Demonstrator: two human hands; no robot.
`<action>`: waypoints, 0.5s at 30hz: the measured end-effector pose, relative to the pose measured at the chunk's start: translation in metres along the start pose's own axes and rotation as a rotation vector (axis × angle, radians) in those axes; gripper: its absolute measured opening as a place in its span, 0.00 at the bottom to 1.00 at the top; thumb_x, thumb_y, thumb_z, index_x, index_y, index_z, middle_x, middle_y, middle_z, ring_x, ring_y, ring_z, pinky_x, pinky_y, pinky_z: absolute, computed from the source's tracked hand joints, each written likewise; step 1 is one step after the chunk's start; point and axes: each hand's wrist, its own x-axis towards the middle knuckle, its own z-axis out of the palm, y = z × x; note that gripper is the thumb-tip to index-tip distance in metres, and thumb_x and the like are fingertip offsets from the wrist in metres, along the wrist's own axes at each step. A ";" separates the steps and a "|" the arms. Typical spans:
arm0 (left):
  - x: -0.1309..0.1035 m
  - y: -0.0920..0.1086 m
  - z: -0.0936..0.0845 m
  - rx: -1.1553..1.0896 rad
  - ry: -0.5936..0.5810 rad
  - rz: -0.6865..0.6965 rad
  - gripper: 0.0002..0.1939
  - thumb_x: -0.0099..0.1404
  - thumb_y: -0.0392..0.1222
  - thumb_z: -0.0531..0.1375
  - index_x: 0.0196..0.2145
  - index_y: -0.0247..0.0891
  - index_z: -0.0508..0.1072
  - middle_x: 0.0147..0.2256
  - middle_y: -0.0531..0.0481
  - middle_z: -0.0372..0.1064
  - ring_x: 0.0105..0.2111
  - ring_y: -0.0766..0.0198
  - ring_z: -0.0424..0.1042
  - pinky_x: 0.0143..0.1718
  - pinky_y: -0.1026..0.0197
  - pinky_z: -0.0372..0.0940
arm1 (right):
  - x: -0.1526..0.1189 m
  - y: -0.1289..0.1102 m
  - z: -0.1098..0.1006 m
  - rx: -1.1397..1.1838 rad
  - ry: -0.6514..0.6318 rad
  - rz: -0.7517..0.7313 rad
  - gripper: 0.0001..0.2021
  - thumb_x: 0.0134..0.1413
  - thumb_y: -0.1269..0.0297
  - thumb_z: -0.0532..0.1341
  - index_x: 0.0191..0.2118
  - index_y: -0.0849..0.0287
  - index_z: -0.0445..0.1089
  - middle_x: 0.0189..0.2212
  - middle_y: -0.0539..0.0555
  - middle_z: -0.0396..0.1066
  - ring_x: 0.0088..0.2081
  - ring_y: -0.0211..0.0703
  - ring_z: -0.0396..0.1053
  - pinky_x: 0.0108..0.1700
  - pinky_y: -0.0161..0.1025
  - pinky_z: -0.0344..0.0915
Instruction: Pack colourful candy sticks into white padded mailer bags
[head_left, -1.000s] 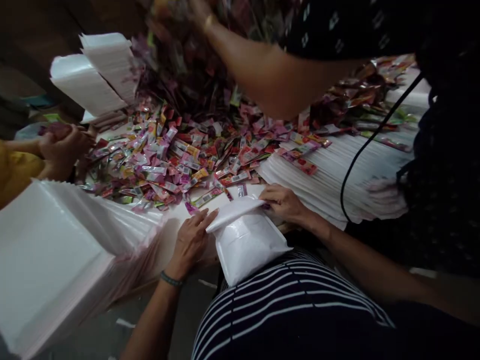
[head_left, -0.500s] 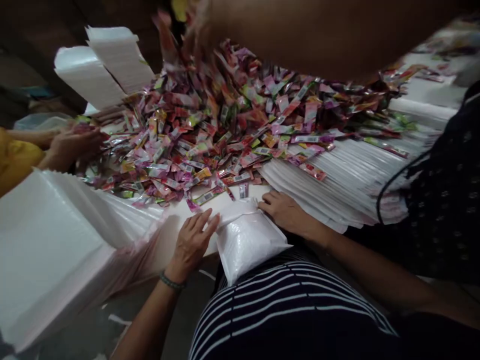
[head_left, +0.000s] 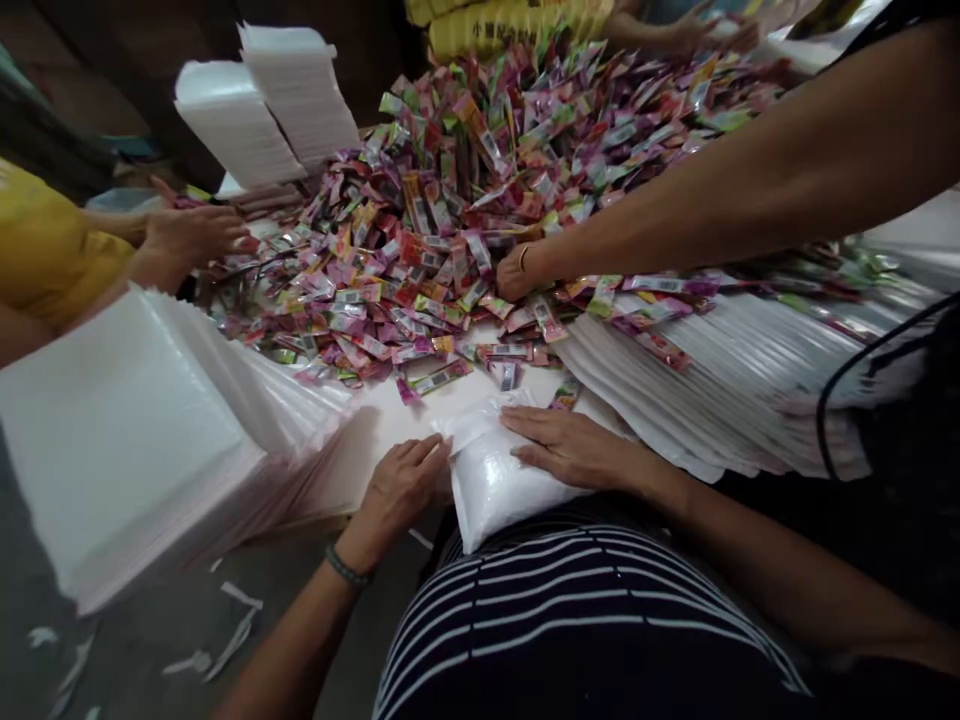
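Note:
A filled white padded mailer [head_left: 491, 485], plump and shiny with its flap folded down, lies at the table's front edge against my striped top. My right hand [head_left: 566, 445] is spread flat on its upper right side, pressing on the flap area. At its left edge rests my left hand [head_left: 401, 485], fingers stretched out and fingertips touching the corner by the flap. Just beyond the mailer, a few small colourful snack sachets [head_left: 506, 375] lie on the white table [head_left: 390, 420].
A big heap of sachets [head_left: 420, 250] covers the table ahead. Stacks of white mailers [head_left: 127, 430] stand left, and more mailers [head_left: 675, 370] lie fanned at right. A co-worker's arm [head_left: 675, 210] reaches across from the right; another person's hands [head_left: 187, 240] are at left. Paper strips [head_left: 232, 640] litter the floor.
My right hand has moved from the mailer's far right corner onto its top. My left hand has come against its left edge. The co-worker's arm has lowered into the heap.

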 end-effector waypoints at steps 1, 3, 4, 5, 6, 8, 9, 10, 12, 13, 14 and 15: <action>-0.002 0.002 -0.001 -0.045 0.007 -0.059 0.19 0.66 0.33 0.53 0.52 0.38 0.73 0.48 0.39 0.75 0.43 0.56 0.74 0.44 0.54 0.70 | 0.003 -0.003 -0.003 -0.035 0.015 -0.026 0.27 0.66 0.47 0.50 0.59 0.61 0.67 0.60 0.62 0.65 0.63 0.53 0.60 0.65 0.57 0.54; -0.003 0.007 -0.003 -0.193 0.046 -0.246 0.16 0.65 0.38 0.55 0.47 0.40 0.76 0.43 0.42 0.77 0.40 0.57 0.75 0.42 0.57 0.70 | 0.011 -0.012 -0.005 -0.077 0.038 -0.077 0.27 0.65 0.45 0.51 0.58 0.61 0.68 0.61 0.63 0.64 0.64 0.55 0.58 0.65 0.58 0.51; -0.001 0.009 -0.004 -0.288 0.070 -0.378 0.14 0.65 0.41 0.56 0.44 0.40 0.78 0.40 0.43 0.78 0.37 0.58 0.76 0.39 0.59 0.70 | 0.016 -0.017 -0.005 -0.079 0.027 -0.097 0.28 0.64 0.45 0.52 0.59 0.61 0.67 0.62 0.63 0.62 0.65 0.55 0.55 0.66 0.58 0.50; 0.002 0.010 -0.004 -0.391 0.082 -0.524 0.13 0.64 0.46 0.57 0.40 0.39 0.79 0.36 0.45 0.79 0.33 0.59 0.76 0.35 0.60 0.69 | 0.022 -0.021 -0.003 -0.070 -0.003 -0.111 0.29 0.64 0.45 0.52 0.60 0.62 0.66 0.62 0.63 0.61 0.66 0.54 0.53 0.66 0.57 0.49; 0.005 0.011 -0.004 -0.500 0.079 -0.670 0.15 0.63 0.50 0.58 0.35 0.39 0.79 0.31 0.46 0.78 0.29 0.59 0.75 0.31 0.61 0.68 | 0.027 -0.024 0.000 -0.055 -0.044 -0.115 0.30 0.64 0.44 0.52 0.61 0.62 0.65 0.63 0.63 0.61 0.67 0.53 0.52 0.67 0.56 0.48; 0.014 0.012 -0.003 -0.733 0.023 -0.901 0.21 0.59 0.59 0.59 0.26 0.37 0.77 0.23 0.47 0.75 0.23 0.60 0.72 0.24 0.63 0.64 | 0.034 -0.027 0.007 -0.023 -0.123 -0.103 0.30 0.64 0.44 0.52 0.62 0.61 0.64 0.63 0.62 0.61 0.67 0.52 0.52 0.67 0.54 0.46; 0.019 0.012 -0.002 -0.852 -0.016 -0.972 0.23 0.56 0.62 0.61 0.23 0.36 0.75 0.20 0.48 0.72 0.20 0.61 0.71 0.21 0.63 0.63 | 0.037 -0.028 0.010 -0.007 -0.141 -0.096 0.30 0.64 0.44 0.52 0.62 0.61 0.64 0.63 0.62 0.61 0.67 0.52 0.52 0.67 0.54 0.45; 0.023 0.012 -0.002 -0.974 -0.051 -1.018 0.24 0.53 0.63 0.63 0.21 0.36 0.73 0.18 0.49 0.70 0.19 0.62 0.69 0.20 0.64 0.62 | 0.037 -0.027 0.013 0.009 -0.142 -0.093 0.30 0.63 0.45 0.53 0.63 0.60 0.63 0.63 0.61 0.61 0.67 0.51 0.51 0.68 0.53 0.44; 0.032 0.011 -0.001 -1.211 -0.068 -1.068 0.23 0.47 0.61 0.68 0.22 0.35 0.72 0.17 0.52 0.69 0.18 0.64 0.69 0.20 0.65 0.62 | 0.036 -0.023 0.016 0.043 -0.109 -0.102 0.30 0.63 0.46 0.54 0.65 0.58 0.60 0.64 0.60 0.59 0.68 0.50 0.49 0.68 0.52 0.42; 0.036 0.011 0.000 -1.326 -0.057 -1.075 0.22 0.46 0.58 0.70 0.25 0.36 0.73 0.19 0.52 0.70 0.19 0.63 0.70 0.21 0.64 0.63 | 0.034 -0.021 0.017 0.060 -0.079 -0.110 0.31 0.63 0.45 0.54 0.66 0.58 0.59 0.65 0.60 0.57 0.68 0.49 0.47 0.68 0.51 0.41; 0.040 0.010 0.001 -1.424 -0.032 -1.070 0.22 0.44 0.56 0.72 0.27 0.36 0.74 0.20 0.53 0.71 0.21 0.63 0.71 0.23 0.64 0.65 | 0.032 -0.019 0.018 0.075 -0.041 -0.114 0.32 0.63 0.45 0.54 0.66 0.57 0.57 0.65 0.60 0.56 0.69 0.49 0.47 0.69 0.51 0.41; 0.044 0.011 0.002 -1.503 0.000 -1.054 0.22 0.42 0.54 0.73 0.29 0.37 0.74 0.21 0.53 0.72 0.22 0.61 0.73 0.24 0.63 0.66 | 0.030 -0.016 0.020 0.088 -0.002 -0.114 0.33 0.62 0.44 0.54 0.67 0.56 0.56 0.66 0.59 0.55 0.69 0.49 0.46 0.69 0.52 0.40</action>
